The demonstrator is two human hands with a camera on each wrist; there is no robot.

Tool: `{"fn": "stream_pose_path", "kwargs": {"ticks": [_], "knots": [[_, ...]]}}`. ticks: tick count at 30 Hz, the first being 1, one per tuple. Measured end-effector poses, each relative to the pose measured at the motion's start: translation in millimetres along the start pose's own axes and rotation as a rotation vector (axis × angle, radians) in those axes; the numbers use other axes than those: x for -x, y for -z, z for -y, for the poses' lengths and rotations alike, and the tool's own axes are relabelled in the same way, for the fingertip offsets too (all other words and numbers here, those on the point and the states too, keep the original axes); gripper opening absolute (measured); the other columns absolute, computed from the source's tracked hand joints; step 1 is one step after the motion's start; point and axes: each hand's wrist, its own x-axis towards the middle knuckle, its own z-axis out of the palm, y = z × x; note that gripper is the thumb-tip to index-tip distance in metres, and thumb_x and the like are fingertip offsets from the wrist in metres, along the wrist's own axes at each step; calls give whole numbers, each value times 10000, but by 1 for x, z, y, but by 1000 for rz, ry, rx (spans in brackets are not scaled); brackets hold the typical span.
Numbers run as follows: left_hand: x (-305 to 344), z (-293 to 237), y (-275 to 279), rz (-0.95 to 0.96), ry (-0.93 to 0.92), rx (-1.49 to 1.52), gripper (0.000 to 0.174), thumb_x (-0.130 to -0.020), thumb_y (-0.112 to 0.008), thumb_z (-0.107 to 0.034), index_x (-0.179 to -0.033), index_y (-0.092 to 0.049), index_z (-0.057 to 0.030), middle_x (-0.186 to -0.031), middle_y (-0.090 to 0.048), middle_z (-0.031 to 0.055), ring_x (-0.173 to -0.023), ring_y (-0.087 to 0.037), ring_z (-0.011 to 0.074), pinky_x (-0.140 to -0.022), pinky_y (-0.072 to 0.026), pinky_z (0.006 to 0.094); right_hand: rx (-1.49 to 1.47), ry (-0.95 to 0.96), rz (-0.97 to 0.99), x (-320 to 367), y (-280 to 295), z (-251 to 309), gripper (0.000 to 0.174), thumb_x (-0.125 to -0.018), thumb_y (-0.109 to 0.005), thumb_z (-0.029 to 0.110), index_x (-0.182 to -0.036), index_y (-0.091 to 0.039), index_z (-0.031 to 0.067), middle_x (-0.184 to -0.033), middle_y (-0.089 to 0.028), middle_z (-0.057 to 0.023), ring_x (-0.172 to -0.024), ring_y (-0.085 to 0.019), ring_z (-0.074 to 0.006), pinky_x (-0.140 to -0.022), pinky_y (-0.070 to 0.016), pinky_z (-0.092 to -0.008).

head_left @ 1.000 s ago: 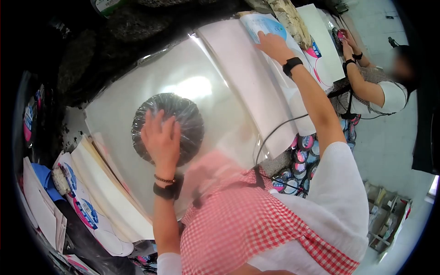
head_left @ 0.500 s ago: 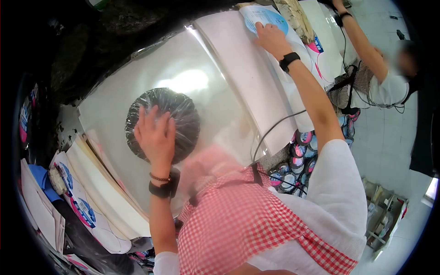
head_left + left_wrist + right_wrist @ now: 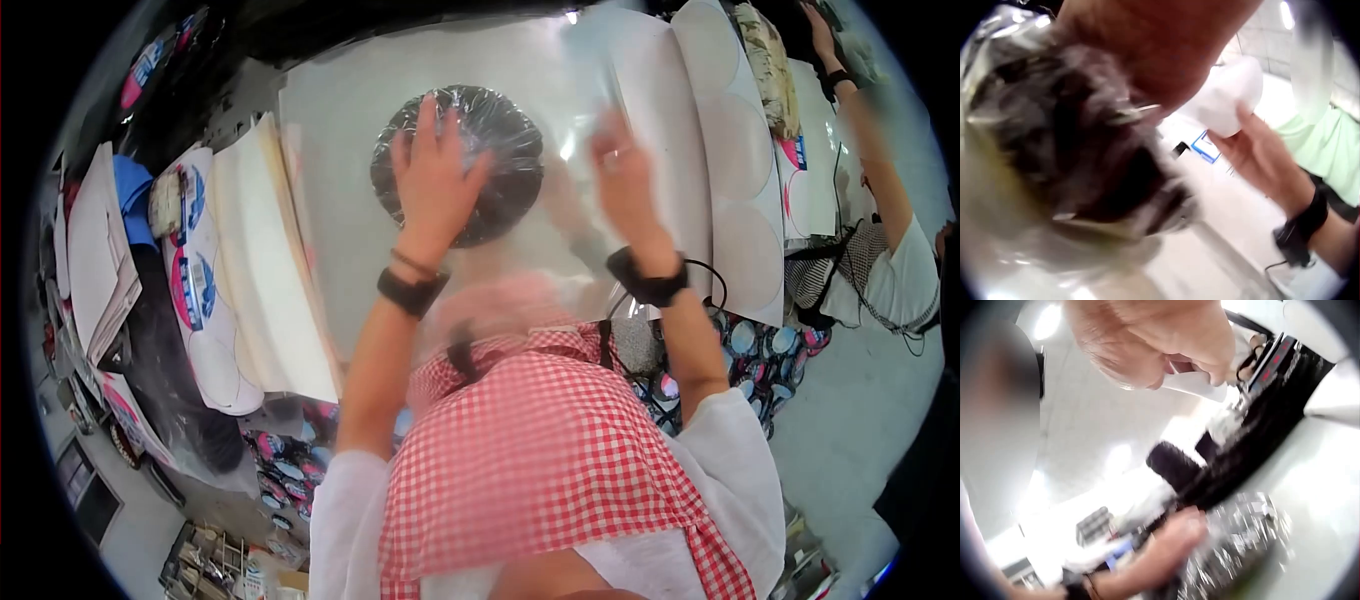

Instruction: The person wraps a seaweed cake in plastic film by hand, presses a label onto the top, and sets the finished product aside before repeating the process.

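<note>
A dark round cake-like disc (image 3: 515, 165), wrapped in crinkled clear plastic, lies on the clear-covered tabletop. My left hand (image 3: 435, 185) rests on its left side with fingers spread. To the right of the disc my right hand (image 3: 628, 185) is raised, blurred by motion. It pinches a thin round paper label (image 3: 1235, 87), whose plain white side shows in the left wrist view. In the head view the label is a pale blue smear above the fingers. The right wrist view shows the paper's white edge between my thumb and fingers.
To the right lie sheets of round labels (image 3: 735, 190) and a wrapped bundle (image 3: 768, 70). Stacked papers (image 3: 265, 250) and a blue item (image 3: 133, 195) are at the left. Many small labelled round packs (image 3: 765, 360) sit below the table edge. Another person's arm (image 3: 875, 170) reaches in at far right.
My right hand has left the blue label at the right and come back toward the disc, carrying a label. My left hand stays on the disc. The head view has turned.
</note>
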Motion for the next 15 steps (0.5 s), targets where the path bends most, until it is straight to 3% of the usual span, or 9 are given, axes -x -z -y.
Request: {"fn": "stream_pose_path", "kwargs": {"ticks": [2,3,6,8,11,13,15], "knots": [[7,-11,6,102,51,-253,498,-866,-627,-317,-1276,-543,-47,-1415,-447,153,-1343,-365,316,-1081,-296,439,135,233,146,16,-41,-1,593,-765,-552,-77,-1319,-562,136,-1402,-477,-199,-1267,-502,-345,-1002,-473,-391],[12,-6,-4,48,50,-136,449,-860,-631,-296,-1239,-573,-61,-1383,-489,151,-1309,-413,321,-1082,-295,432,136,248,192,19,-50,-3,601,-760,-555,-80,-1316,-565,149,-1402,-478,-193,-1265,-504,-342,-1000,-476,-394],[22,11,-23,-19,74,184,385,-857,-642,-229,-1216,-610,-93,-1216,-626,83,-1148,-559,309,-962,-421,411,174,284,307,22,-60,-7,624,-742,-577,-79,-1313,-569,174,-1403,-480,-180,-1261,-508,-330,-988,-488,-395],[32,15,-33,-65,86,319,420,-837,-688,-221,-1227,-598,-94,-1213,-627,98,-1103,-598,285,-944,-448,407,239,296,366,21,-59,-8,641,-725,-605,-62,-1319,-563,174,-1404,-482,-174,-1262,-510,-318,-973,-500,-385],[44,18,-40,-97,122,593,468,-815,-733,-218,-1241,-588,-89,-1215,-626,93,-1137,-587,263,-970,-443,398,226,278,444,16,-57,-10,531,-808,-616,72,-1327,-552,163,-1413,-474,-173,-1274,-497,-312,-1027,-447,-387],[50,18,-42,-81,209,808,507,-800,-761,-216,-1254,-579,-86,-1221,-623,88,-1151,-582,254,-986,-439,398,197,211,579,6,-41,1,508,-845,-577,117,-1350,-525,128,-1448,-431,-174,-1314,-445,-310,-1091,-355,-410],[45,16,-33,-32,222,810,500,-822,-731,-227,-1251,-548,-48,-1218,-609,100,-1144,-567,226,-951,-456,371,183,139,723,-11,-32,12,492,-893,-531,192,-1376,-493,106,-1469,-406,-173,-1344,-403,-306,-1133,-280,-421]]}}
